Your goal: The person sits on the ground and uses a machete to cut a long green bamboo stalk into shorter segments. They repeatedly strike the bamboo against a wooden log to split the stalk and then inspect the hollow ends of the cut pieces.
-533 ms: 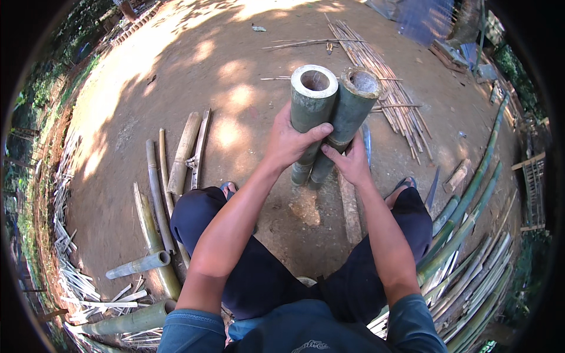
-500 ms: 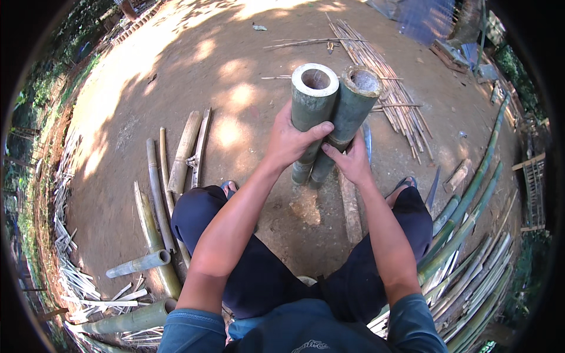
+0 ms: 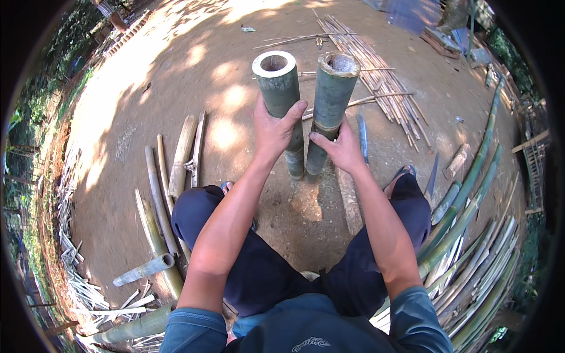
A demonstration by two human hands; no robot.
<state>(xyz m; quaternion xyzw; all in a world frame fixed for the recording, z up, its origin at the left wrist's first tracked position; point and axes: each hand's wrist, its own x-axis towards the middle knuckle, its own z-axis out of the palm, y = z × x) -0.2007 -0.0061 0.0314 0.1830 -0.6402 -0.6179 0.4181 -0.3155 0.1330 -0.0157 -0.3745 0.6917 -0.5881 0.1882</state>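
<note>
My left hand (image 3: pixel 275 125) is wrapped round a green bamboo tube (image 3: pixel 278 88) with a pale, cleanly cut rim facing up. In my right hand (image 3: pixel 342 147) is a second bamboo tube (image 3: pixel 333 97), whose rim is browner and rougher, with a node ring near my thumb. Both tubes stand nearly upright in front of me. Their tops are apart, while the lower ends come close together near the ground. My fingers on the far sides of the tubes are hidden.
Thin bamboo sticks (image 3: pixel 376 76) lie ahead to the right. A blade-like tool (image 3: pixel 362 138) and a wooden piece (image 3: pixel 348 200) are beyond my right hand. Bamboo lengths (image 3: pixel 176 159) lie at left, with a short tube (image 3: pixel 144 269). Long green poles (image 3: pixel 471 176) and split strips (image 3: pixel 479 276) lie right.
The two tubes have parted at the top, the left one moving left and the right one slightly left. Both hands still hold them.
</note>
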